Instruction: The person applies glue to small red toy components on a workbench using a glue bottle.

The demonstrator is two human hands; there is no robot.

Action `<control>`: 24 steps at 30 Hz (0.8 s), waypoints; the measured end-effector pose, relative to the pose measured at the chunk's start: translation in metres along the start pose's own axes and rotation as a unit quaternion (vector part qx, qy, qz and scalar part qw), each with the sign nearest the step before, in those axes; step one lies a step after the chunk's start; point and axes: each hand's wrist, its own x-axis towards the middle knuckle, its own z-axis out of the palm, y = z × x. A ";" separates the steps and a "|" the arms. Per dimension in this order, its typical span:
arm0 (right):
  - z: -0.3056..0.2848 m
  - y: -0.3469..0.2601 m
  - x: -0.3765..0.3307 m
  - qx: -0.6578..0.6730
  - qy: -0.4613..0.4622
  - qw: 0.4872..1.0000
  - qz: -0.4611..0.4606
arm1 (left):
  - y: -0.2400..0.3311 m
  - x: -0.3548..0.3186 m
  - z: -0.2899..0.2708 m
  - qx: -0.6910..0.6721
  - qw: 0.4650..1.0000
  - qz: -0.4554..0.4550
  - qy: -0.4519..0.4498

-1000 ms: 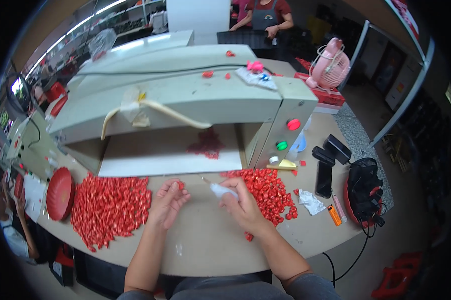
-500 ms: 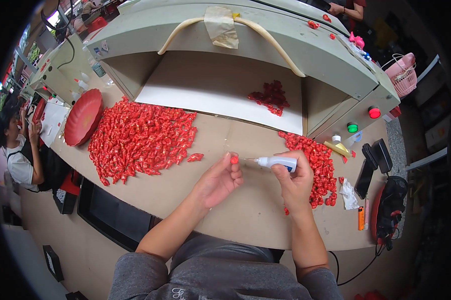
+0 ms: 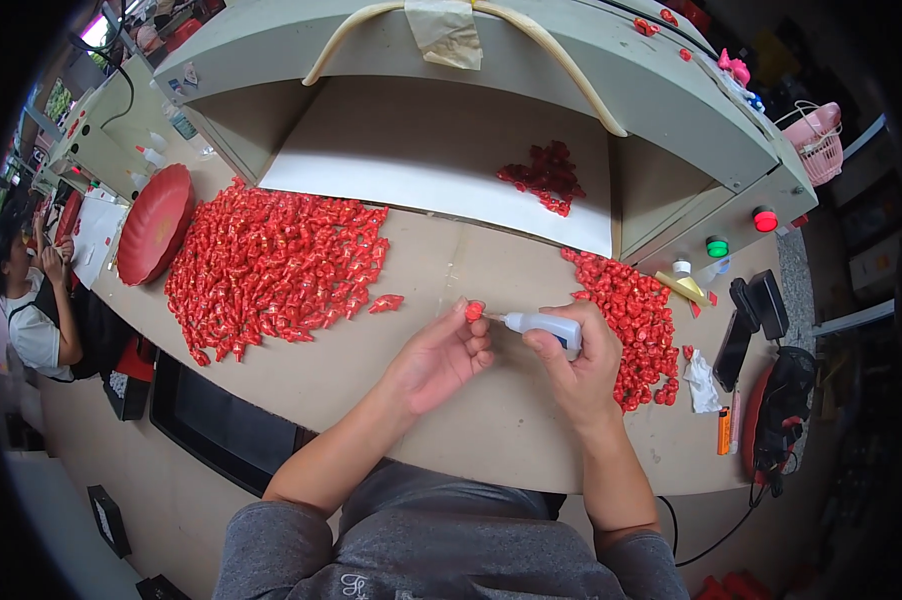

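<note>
Between the thumb and fingertips of my left hand (image 3: 439,362) is a small red piece (image 3: 474,311); its exact kind is too small to make out. My right hand (image 3: 583,368) grips a pale squeeze bottle (image 3: 549,327) lying nearly level, its thin nozzle (image 3: 494,317) pointing left. The nozzle tip meets the red piece, or is just short of it. Left of my hands spreads a wide pile of glossy red figurines (image 3: 271,265), with one loose figurine (image 3: 386,303) at its right edge. Partly behind my right hand lies a second pile of small red pieces (image 3: 631,320).
A grey hooded machine (image 3: 671,130) stands across the far side, with a red cluster (image 3: 546,178) on its white floor. At far left are a red scalloped bowl (image 3: 156,225) and a seated person (image 3: 41,300). A crumpled tissue (image 3: 701,382) and an orange lighter (image 3: 724,432) lie at right.
My right hand has brought the bottle slightly left, so its nozzle is closer onto the red piece. My left hand keeps its pinch. The whole view has shifted a little.
</note>
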 end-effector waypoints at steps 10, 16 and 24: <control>0.003 0.000 0.000 -0.007 -0.004 1.000 -0.001 | -0.001 0.000 -0.002 0.009 1.000 0.005 -0.002; 0.003 0.000 0.000 -0.013 -0.007 1.000 -0.005 | -0.001 0.000 -0.002 0.009 1.000 0.001 -0.010; 0.003 -0.001 0.000 -0.007 0.005 1.000 0.002 | 0.000 -0.001 -0.002 0.022 1.000 0.004 -0.017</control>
